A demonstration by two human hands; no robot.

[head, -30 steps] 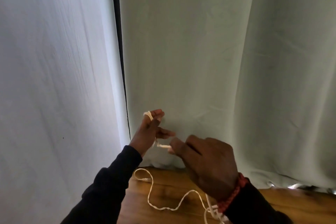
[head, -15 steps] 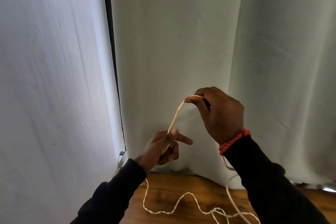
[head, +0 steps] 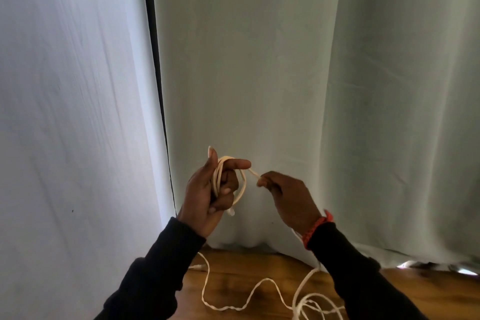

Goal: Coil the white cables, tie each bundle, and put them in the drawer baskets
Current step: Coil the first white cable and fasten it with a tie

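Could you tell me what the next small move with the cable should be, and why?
Probably another turn: the right hand should carry its pinched strand around the left hand. Only a few loops of white cable sit there, and much slack lies on the wooden surface.

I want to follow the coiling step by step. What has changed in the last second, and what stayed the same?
The right hand carried the white cable up and over, then came back down beside the left hand, still pinching the strand. The left hand now holds several loops around its fingers, where a second ago only one small turn sat. The loose cable is still on the wooden floor, and the curtain hangs as before.
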